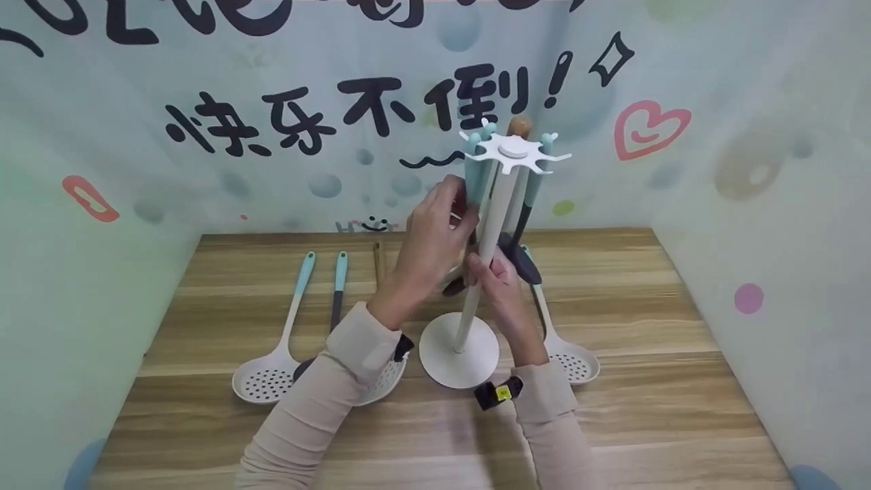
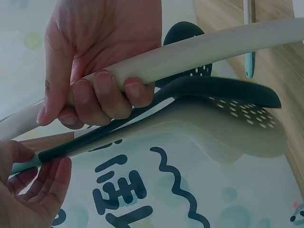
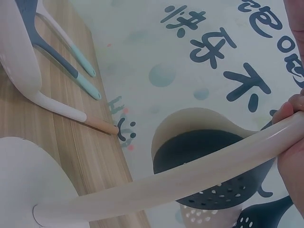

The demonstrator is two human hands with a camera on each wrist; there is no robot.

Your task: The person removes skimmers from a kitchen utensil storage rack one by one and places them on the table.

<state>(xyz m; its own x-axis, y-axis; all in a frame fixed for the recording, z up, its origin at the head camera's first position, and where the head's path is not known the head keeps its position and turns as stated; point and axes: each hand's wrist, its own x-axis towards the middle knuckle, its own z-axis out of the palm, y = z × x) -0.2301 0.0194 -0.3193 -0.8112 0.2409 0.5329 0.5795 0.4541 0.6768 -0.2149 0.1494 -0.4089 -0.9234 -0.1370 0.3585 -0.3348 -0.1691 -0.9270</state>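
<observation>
My right hand (image 1: 502,275) grips the pole of a white utensil stand (image 1: 459,371), its fingers wrapped round it in the left wrist view. My left hand (image 1: 435,238) pinches the light-blue handle of a dark skimmer (image 2: 209,85) just beside the pole. Over both hands is the stand's white hook top (image 1: 514,151), with several handles up against it. A pale perforated utensil (image 2: 228,137) overlaps the dark skimmer in the left wrist view. Another dark perforated utensil (image 1: 527,265) hangs at the pole's right side.
On the wooden table (image 1: 646,422) left of the stand lie a pale skimmer (image 1: 265,382), a dark utensil with a blue handle (image 1: 340,272) and a pale one with a wooden handle (image 3: 102,124). Another pale skimmer (image 1: 575,364) lies right. A printed backdrop (image 1: 286,184) stands behind.
</observation>
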